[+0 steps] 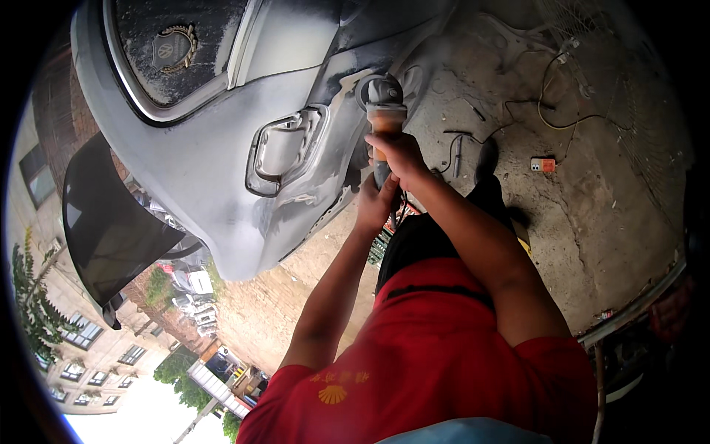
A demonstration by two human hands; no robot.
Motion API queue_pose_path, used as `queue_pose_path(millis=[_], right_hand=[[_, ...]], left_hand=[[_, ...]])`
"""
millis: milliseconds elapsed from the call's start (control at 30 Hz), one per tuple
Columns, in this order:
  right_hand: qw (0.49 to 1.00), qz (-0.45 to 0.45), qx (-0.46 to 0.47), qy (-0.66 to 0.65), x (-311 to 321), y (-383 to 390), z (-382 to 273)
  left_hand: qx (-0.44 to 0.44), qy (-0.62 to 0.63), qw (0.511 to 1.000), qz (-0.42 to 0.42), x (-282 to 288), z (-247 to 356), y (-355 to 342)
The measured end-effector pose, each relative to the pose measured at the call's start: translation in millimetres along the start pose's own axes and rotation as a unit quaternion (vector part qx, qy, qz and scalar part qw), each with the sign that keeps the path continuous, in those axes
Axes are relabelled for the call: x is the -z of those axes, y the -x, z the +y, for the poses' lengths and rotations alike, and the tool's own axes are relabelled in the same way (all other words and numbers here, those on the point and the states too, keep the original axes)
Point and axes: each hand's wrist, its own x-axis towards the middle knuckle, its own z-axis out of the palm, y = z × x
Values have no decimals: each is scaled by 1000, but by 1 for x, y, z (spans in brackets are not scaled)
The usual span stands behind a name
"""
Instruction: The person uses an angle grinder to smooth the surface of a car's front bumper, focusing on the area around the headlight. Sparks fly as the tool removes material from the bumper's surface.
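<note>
Both of my hands are wrapped round an orange and grey angle grinder [387, 120]. My right hand [400, 157] is closed on its body, nearer the head. Behind it, my left hand [375, 198] grips the rear end of the handle. The grinder's round disc is up against or very close to the grey car body panel [222, 177], beside a dusty, sanded-looking strip; whether they touch I cannot tell. To the left of the grinder, a framed recess [285, 152] is set into the panel. My fingers are partly hidden behind the tool.
A dusty car window [174, 52] is at the upper left, with a dark raised panel [111, 214] below. Cables [543, 103] and an orange and white power strip [543, 164] lie on the concrete floor [592, 214] at right. My shoe [487, 159] stands near a cable.
</note>
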Motion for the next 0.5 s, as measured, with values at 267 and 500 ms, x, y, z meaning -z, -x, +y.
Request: queue_pose_path(millis=[267, 500], right_hand=[[1000, 7, -27, -7, 1, 3, -10], [998, -35, -9, -52, 8, -6, -16]], left_hand=[[15, -20, 1000, 9, 0, -1, -4], [-19, -71, 997, 31, -6, 12, -13]])
